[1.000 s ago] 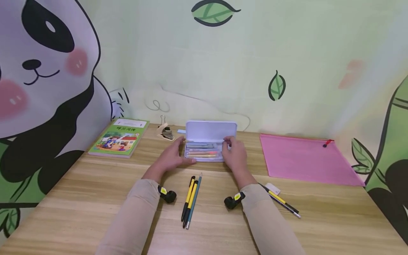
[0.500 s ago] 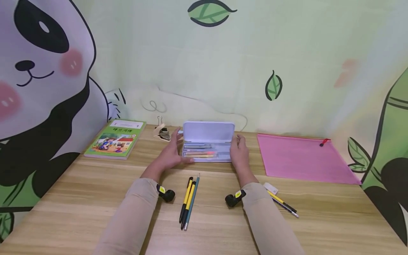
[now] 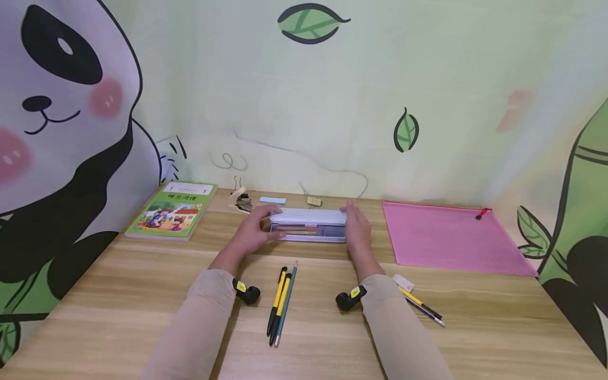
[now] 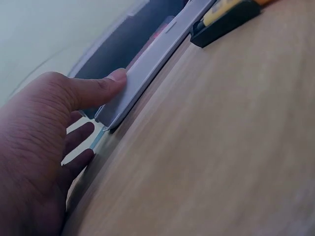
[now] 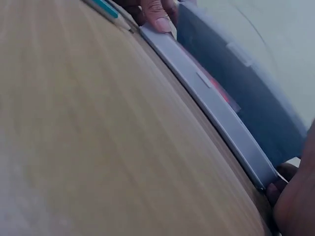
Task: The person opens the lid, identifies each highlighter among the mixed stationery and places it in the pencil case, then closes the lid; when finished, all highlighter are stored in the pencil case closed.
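Observation:
A pale lilac pencil case (image 3: pixel 328 216) lies on the table with its hinged lid tilted partway down over the tray. Pens or pencils (image 3: pixel 296 230) show through the front gap. At its left end, my left hand (image 3: pixel 249 232) holds the case, thumb on the front wall (image 4: pixel 147 69) and fingers behind the end. My right hand (image 3: pixel 357 232) holds the right end, fingers beside the lid. In the right wrist view the lid (image 5: pixel 236 78) stands raised over the tray, and right fingertips (image 5: pixel 275 189) touch the end corner.
Two yellow-black pens (image 3: pixel 280 301) and a teal pencil (image 3: pixel 287 303) lie in front. By the right sleeve are an eraser (image 3: pixel 404 282), a yellow-black pen (image 3: pixel 420 302) and a dark pencil. A green book (image 3: pixel 171 211), clips (image 3: pixel 243 200) and a pink pouch (image 3: pixel 456 237) lie farther back.
The right hand has moved from inside the tray to the case's right end. The lid, upright before, has swung down toward the front, uncovering a small clip and a blue strip behind.

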`<control>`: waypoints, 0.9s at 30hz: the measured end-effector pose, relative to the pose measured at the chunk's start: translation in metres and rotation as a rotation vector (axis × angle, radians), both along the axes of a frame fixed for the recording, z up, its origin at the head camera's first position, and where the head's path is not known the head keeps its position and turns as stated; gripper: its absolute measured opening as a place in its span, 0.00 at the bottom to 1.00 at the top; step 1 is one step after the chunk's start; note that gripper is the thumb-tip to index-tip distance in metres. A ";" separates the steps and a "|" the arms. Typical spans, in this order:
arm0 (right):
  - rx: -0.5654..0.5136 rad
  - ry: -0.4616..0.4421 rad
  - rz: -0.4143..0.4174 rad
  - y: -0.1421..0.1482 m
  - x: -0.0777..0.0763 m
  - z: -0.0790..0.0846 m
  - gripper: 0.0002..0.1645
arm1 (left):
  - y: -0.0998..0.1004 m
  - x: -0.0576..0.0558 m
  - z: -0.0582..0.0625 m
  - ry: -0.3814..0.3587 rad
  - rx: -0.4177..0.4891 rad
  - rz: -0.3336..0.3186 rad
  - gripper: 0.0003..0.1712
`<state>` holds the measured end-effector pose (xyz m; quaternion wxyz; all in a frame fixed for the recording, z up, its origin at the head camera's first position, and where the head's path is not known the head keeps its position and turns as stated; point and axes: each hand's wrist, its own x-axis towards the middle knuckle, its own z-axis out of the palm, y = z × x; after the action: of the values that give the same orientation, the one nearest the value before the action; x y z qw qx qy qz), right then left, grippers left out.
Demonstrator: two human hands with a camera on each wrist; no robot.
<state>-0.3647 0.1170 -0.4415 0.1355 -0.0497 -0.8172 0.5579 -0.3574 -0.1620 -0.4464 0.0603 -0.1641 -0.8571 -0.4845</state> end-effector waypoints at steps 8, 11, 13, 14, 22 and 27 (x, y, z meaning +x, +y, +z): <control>0.182 0.029 0.051 -0.004 0.002 -0.004 0.23 | 0.000 0.002 -0.004 0.017 -0.193 -0.028 0.32; 0.219 0.037 0.076 -0.005 0.002 -0.005 0.23 | -0.002 0.003 -0.004 0.000 -0.201 -0.011 0.32; 0.230 0.037 0.088 -0.004 0.002 -0.005 0.23 | -0.002 0.003 -0.004 -0.017 -0.203 0.000 0.32; 0.233 0.036 0.092 -0.004 0.002 -0.005 0.22 | -0.002 0.002 -0.005 -0.026 -0.200 0.004 0.32; 0.269 0.022 0.152 -0.008 -0.003 -0.007 0.20 | -0.002 0.004 -0.001 -0.041 -0.212 0.028 0.31; 0.272 0.051 0.154 -0.010 -0.003 -0.010 0.20 | -0.002 0.005 -0.002 -0.040 -0.235 0.037 0.32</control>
<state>-0.3673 0.1066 -0.4515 0.1186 0.0462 -0.8829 0.4520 -0.3529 -0.1644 -0.4486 0.0324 -0.1445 -0.9119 -0.3827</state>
